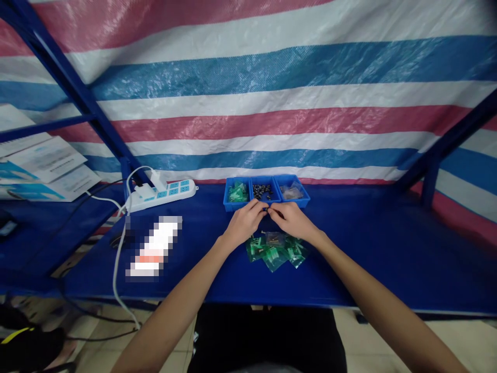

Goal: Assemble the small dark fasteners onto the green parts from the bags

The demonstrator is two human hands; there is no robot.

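Just in front of three joined blue bins (pixel 229 206), my left hand (pixel 245 221) and my right hand (pixel 292 219) meet fingertip to fingertip. Both are closed around something small and dark, too small to name. The left bin holds green packets (pixel 238 192), the middle one many small dark parts (pixel 263 192), and the right one clear bags (pixel 292 191). Below my hands, several green bags (pixel 274 257) with small pieces inside lie on the blue table, with a clear bag (pixel 275 239) among them.
A white power strip (pixel 171 192) with plugs and cables lies at the back left. Nearer is a blurred-out white object (pixel 155 246). Papers (pixel 50 166) are stacked at far left. Blue frame posts (pixel 429 181) stand either side before a striped sheet (pixel 272 124).
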